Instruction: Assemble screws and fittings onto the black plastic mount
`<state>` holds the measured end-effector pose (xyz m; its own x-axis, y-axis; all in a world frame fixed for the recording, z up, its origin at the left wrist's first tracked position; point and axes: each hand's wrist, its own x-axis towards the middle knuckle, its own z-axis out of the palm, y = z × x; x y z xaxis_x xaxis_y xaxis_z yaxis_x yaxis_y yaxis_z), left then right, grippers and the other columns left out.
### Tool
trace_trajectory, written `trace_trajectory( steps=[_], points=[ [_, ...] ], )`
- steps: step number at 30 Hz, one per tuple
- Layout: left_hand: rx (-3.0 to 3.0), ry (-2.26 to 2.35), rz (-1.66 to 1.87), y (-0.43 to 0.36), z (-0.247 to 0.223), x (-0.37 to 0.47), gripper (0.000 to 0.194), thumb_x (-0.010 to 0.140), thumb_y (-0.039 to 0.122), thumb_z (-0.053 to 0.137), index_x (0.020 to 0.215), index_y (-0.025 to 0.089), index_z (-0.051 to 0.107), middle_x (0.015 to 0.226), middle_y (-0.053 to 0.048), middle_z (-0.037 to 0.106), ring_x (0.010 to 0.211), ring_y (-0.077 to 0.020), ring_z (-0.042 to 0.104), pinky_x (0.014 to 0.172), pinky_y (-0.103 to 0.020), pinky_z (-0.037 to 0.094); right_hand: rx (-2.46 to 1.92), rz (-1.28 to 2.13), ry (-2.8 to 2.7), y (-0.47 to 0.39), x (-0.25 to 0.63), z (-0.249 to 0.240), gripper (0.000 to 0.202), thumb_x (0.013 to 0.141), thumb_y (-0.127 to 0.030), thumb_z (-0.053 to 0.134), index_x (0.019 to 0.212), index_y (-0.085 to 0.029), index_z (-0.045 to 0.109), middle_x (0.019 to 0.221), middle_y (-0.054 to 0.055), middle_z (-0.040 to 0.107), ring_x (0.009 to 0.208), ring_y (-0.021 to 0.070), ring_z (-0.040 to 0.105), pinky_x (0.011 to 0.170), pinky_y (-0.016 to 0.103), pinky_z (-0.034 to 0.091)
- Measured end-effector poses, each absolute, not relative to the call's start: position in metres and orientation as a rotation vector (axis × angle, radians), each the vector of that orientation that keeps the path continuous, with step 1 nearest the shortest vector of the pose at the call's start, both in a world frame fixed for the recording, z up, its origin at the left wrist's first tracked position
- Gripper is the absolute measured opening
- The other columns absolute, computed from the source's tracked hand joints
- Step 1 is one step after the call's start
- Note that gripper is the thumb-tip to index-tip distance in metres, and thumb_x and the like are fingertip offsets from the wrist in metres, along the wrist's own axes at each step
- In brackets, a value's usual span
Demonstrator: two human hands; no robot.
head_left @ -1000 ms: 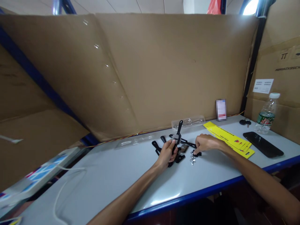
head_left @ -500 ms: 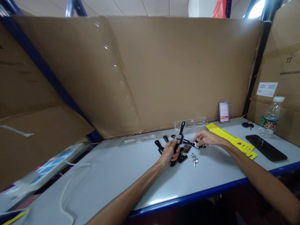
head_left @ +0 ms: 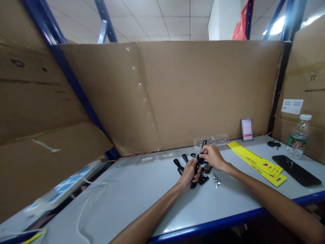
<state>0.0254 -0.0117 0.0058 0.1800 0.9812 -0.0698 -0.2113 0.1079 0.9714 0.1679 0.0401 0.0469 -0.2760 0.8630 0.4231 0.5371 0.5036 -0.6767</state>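
Your left hand (head_left: 191, 173) is wrapped around the black tool (head_left: 204, 143), clamped on it over the middle of the bench (head_left: 142, 184), toward its far side. Your right hand (head_left: 213, 156) meets it there, fingertips bunched at the tool's middle; whether they pinch a separate small part cannot be told. The tool is dark and glossy: one slim, round-ended handle points up and away, leaning slightly right, while your fingers hide much of its body.

Below and around your left hand lie more black handles (head_left: 177, 164) and dark pieces, with the silvery screws (head_left: 216, 181) in a small heap just right of them.

The blue front edge (head_left: 210, 225) runs beneath both your forearms. At the far side, the clear plastic tray (head_left: 220, 139) sits close to the cardboard panel (head_left: 190, 95), which limits reach that way. Your widest room is left, across grey bench top to the white cable (head_left: 82, 206); rightward, the yellow cards (head_left: 254, 162) and black phone (head_left: 296, 170) bound it.
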Motion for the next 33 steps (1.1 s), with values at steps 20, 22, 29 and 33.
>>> trace_trajectory(
  steps=[20,22,29,33],
  points=[
    [1.164,1.032,1.041,-0.019,0.01,0.022,0.049,0.075,0.06,0.073,0.083,0.023,0.041,0.056,0.011,0.043,0.036,-0.0021,0.025,0.032,-0.012,0.013,-1.311,0.63,-2.598,0.038,0.221,0.067,0.018,0.085,-0.031,0.068,0.073,-0.017,0.066,0.062,0.0,0.064,0.058,0.0122,0.055,0.055,0.024,0.032],
    [1.177,1.046,1.034,-0.02,0.01,0.023,0.049,0.076,0.06,0.072,0.083,0.023,0.041,0.056,0.01,0.043,0.035,-0.0022,0.026,0.031,-0.013,0.014,-1.294,0.848,-2.792,0.034,0.225,0.069,0.018,0.08,-0.033,0.071,0.075,-0.017,0.067,0.058,-0.002,0.061,0.053,0.0119,0.054,0.053,0.023,0.035],
    [1.198,1.077,1.027,-0.021,0.012,0.024,0.046,0.076,0.057,0.073,0.083,0.022,0.044,0.055,0.01,0.044,0.034,-0.0019,0.025,0.03,-0.012,0.014,-1.181,0.901,-2.781,0.013,0.205,0.056,0.013,0.063,-0.019,0.078,0.06,-0.019,0.066,0.049,-0.004,0.055,0.048,0.0105,0.049,0.049,0.023,0.037],
    [1.186,1.087,1.03,-0.021,0.012,0.023,0.045,0.077,0.056,0.073,0.083,0.022,0.043,0.055,0.01,0.044,0.034,-0.0017,0.026,0.03,-0.012,0.014,-1.146,0.83,-2.732,0.015,0.207,0.055,0.02,0.062,-0.003,0.067,0.053,-0.02,0.063,0.043,-0.005,0.051,0.043,0.0099,0.047,0.047,0.023,0.035]
  ],
)
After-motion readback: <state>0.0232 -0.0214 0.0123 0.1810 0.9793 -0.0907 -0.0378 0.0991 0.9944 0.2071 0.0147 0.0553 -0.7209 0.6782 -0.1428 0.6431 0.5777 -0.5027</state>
